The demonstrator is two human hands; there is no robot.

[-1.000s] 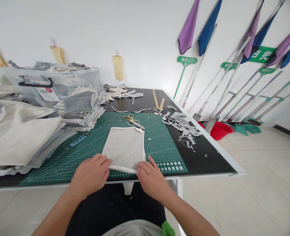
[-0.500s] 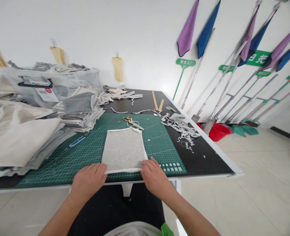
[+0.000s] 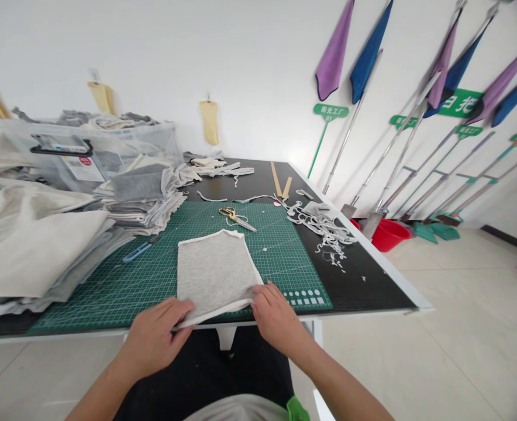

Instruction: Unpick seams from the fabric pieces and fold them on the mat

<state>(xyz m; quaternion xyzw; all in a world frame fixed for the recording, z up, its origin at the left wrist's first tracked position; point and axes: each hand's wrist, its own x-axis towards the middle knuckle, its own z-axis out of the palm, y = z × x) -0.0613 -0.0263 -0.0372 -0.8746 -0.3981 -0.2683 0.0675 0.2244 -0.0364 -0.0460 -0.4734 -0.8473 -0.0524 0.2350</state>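
A grey fabric piece [image 3: 214, 269] with a white trimmed edge lies on the green cutting mat [image 3: 153, 275]. My left hand [image 3: 155, 336] pinches its near left corner and lifts it slightly off the mat, over the table's front edge. My right hand [image 3: 276, 316] grips the near right corner at the mat's front edge. The piece is turned a little, its far end pointing right.
Gold-handled scissors [image 3: 234, 216] lie beyond the piece. Stacks of folded cloth [image 3: 43, 245] and a clear bin [image 3: 87, 152] fill the left. Fabric trimmings [image 3: 324, 228] lie at the right, wooden rulers [image 3: 280, 181] at the back. A blue tool [image 3: 140, 250] rests on the mat. Mops lean on the wall.
The fabric piece has slid toward me and rotated. My left hand went from lying flat on its corner to pinching and raising it; my right hand shifted slightly right.
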